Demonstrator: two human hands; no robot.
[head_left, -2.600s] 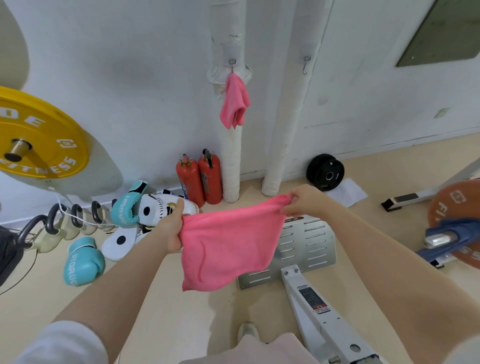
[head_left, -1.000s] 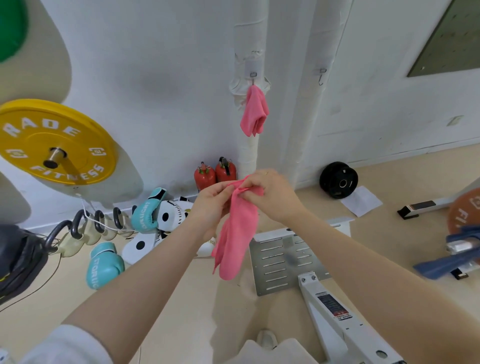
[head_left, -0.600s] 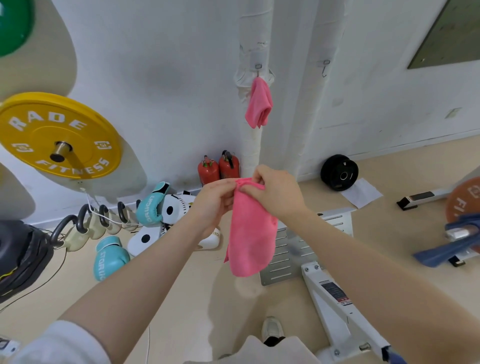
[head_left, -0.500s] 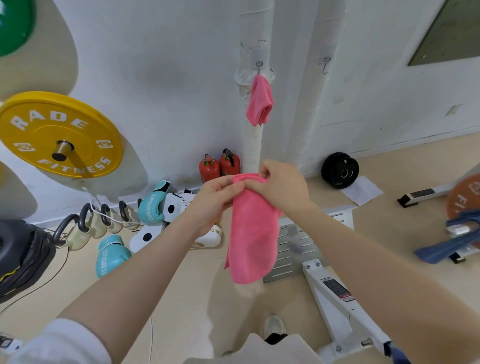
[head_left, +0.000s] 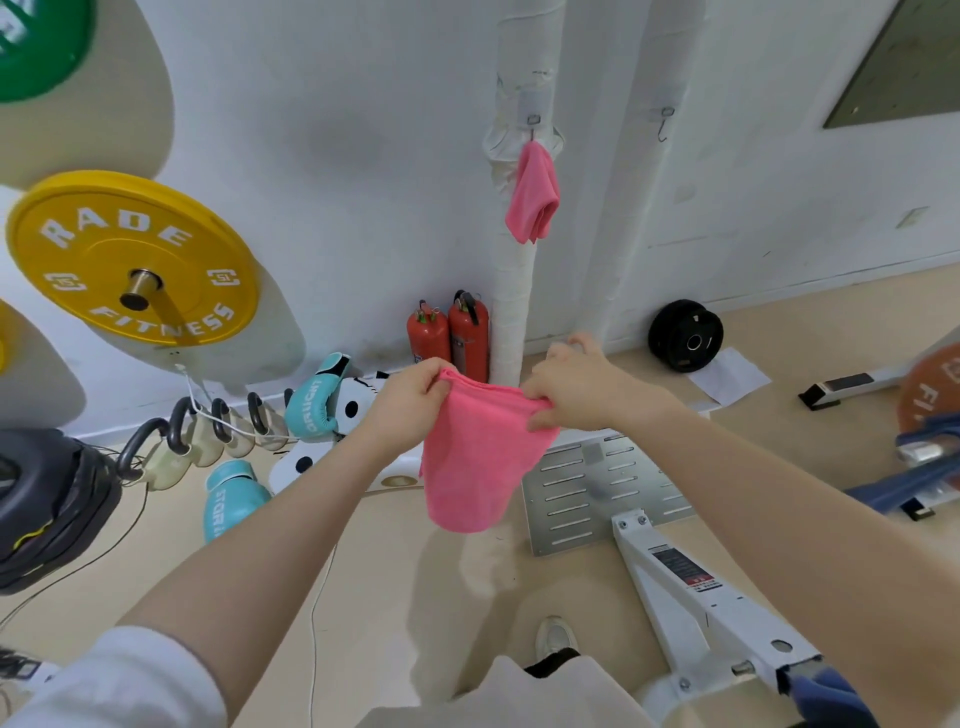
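Left grip (head_left: 410, 401) and right grip (head_left: 571, 388) had drawn apart, widening the folded pink microfibre cloth (head_left: 475, 460). Each grip pinched its top edge.

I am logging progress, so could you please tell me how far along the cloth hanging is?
Done: one pink cloth hangs from a hook on the white pipe. In hand: the left hand and right hand pinch the top edge of a second pink cloth. Left: hanging it, probably on the bare hook.
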